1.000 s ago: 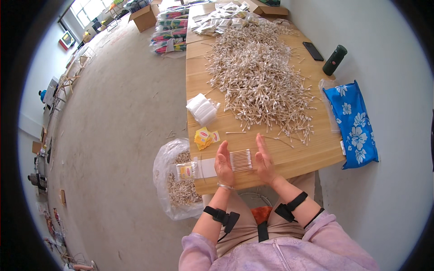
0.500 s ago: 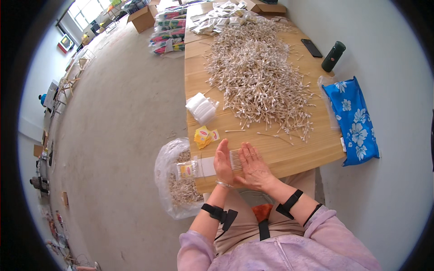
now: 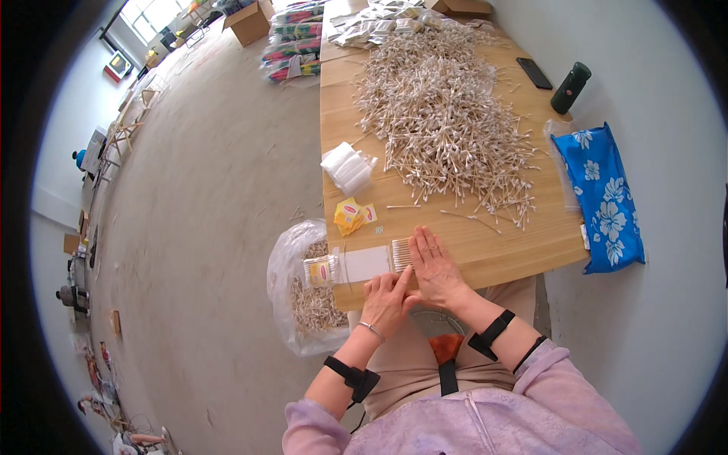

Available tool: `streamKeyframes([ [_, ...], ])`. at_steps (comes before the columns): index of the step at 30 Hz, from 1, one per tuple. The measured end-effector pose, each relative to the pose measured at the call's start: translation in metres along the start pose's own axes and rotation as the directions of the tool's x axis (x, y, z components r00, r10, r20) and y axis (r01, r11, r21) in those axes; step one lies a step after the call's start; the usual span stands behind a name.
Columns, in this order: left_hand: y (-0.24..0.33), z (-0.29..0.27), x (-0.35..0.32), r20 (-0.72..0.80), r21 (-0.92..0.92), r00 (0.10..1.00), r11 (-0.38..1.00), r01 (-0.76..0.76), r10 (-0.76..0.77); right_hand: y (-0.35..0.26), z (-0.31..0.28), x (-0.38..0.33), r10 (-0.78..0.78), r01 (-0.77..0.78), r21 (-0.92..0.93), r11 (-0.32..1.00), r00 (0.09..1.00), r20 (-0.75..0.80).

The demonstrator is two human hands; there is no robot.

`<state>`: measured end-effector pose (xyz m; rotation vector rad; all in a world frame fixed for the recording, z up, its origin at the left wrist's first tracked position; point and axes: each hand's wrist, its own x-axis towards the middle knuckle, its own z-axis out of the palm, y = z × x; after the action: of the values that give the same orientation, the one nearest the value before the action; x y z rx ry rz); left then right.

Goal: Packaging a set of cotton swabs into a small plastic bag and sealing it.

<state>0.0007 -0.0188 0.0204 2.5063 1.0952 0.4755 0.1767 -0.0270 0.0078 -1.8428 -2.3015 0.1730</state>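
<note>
A small clear packet of cotton swabs (image 3: 400, 254) lies at the near edge of the wooden table (image 3: 485, 250). My right hand (image 3: 432, 265) lies flat on it, fingers together, covering most of the packet. My left hand (image 3: 385, 297) is at the table edge just below, its fingers curled against a white flat pack (image 3: 365, 264) and touching my right hand. A filled swab packet with a yellow label (image 3: 320, 270) lies to the left of that pack.
A large heap of loose cotton swabs (image 3: 444, 114) covers the table's middle. White bags (image 3: 346, 168), yellow labels (image 3: 350, 215), a phone (image 3: 535, 73), a dark bottle (image 3: 570, 87) and blue floral cloth (image 3: 603, 193) are around. A plastic bag of swabs (image 3: 303, 292) hangs at the left.
My hands were apart on either side of the swab packet; my right hand has since swung over and pressed flat on it, and my left hand dropped to the table edge.
</note>
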Motion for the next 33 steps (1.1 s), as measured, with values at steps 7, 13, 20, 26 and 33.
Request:
streamKeyframes([
  [7,0.001,0.003,0.003,0.062,0.019,0.998,1.0,0.02,-0.021,0.0,0.001,0.0,-0.001,0.001,0.013,1.0,1.0,-0.021],
  [13,0.003,0.002,0.007,0.086,0.0,0.995,0.999,0.047,-0.047,0.001,0.007,0.0,0.011,-0.014,-0.101,0.995,1.0,-0.022],
  [20,0.001,0.001,0.009,0.139,-0.006,0.988,0.998,0.062,-0.061,0.0,-0.001,0.0,0.011,-0.011,-0.014,1.0,1.0,0.018],
  [26,0.001,0.003,0.011,0.084,-0.019,0.995,0.998,0.057,-0.056,-0.001,-0.003,0.0,0.001,0.0,-0.038,0.999,1.0,0.02],
  [33,0.002,0.003,0.017,0.122,0.005,0.988,0.995,0.099,-0.099,0.0,-0.001,0.0,-0.004,0.004,-0.047,0.999,1.0,-0.001],
])
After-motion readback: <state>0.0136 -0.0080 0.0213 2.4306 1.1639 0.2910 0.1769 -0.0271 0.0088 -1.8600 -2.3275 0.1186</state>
